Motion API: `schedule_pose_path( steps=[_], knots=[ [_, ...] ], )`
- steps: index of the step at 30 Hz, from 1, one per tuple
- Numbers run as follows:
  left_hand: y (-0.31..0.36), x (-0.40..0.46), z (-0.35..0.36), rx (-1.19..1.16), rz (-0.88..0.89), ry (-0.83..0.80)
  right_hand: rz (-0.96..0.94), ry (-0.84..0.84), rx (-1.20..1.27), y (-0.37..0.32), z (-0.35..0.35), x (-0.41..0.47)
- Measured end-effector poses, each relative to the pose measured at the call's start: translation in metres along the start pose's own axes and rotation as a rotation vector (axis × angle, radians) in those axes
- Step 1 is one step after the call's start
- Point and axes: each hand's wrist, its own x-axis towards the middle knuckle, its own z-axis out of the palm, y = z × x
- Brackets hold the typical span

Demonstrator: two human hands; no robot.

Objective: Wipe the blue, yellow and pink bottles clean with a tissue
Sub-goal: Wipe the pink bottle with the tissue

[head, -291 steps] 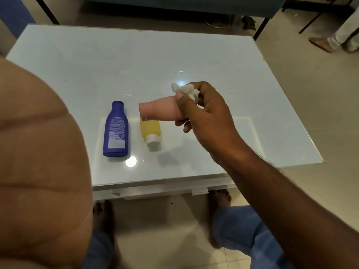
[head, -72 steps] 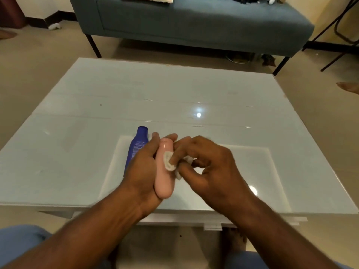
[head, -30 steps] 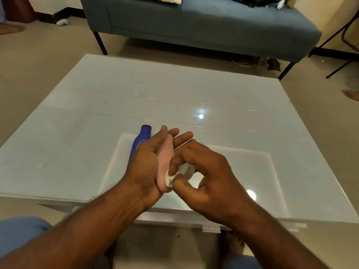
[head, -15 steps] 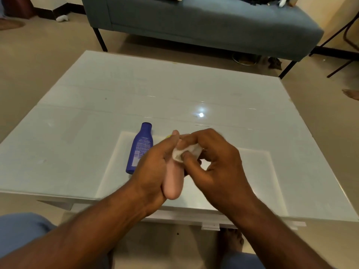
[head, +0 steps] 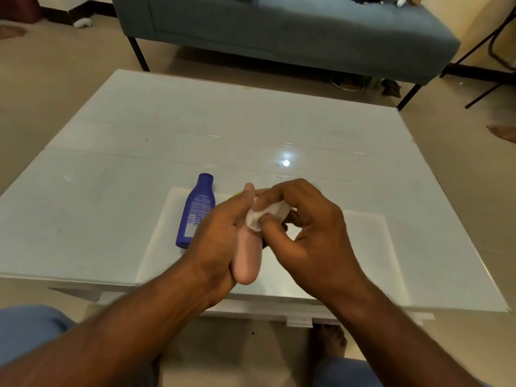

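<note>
Above the near tabletop (head: 279,121), the left hand (head: 220,241) grips the pink bottle (head: 247,261) while the right hand (head: 304,227) pinches the tissue (head: 265,216) against it; turning the bottle should bring every side under the tissue.

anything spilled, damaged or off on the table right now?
Nothing stands out. The blue bottle lies on its side on the table, cap on, no spill visible. The left hand holds the pink bottle while the right hand presses the tissue to it. The yellow bottle is mostly hidden.
</note>
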Motion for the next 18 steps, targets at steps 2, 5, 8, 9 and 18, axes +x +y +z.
schedule_pose_path(
  steps=[2, 5, 8, 9, 18],
  knots=[
    [0.009, 0.006, -0.003, -0.073, -0.046, 0.01, -0.071, -0.148, 0.012, -0.005, 0.002, -0.005],
    [0.012, 0.009, -0.009, -0.1, -0.05, 0.013, -0.103, -0.229, 0.0, -0.004, 0.005, -0.007],
    [0.002, 0.002, -0.003, 0.005, -0.004, -0.003, 0.037, -0.031, 0.004, 0.001, 0.003, -0.002],
    [0.0, 0.0, -0.001, 0.023, 0.011, 0.002, 0.07, 0.015, 0.004, 0.002, 0.002, 0.0],
    [0.008, 0.004, -0.006, -0.004, -0.021, -0.004, 0.001, -0.115, 0.049, -0.003, 0.003, -0.003]
  ],
)
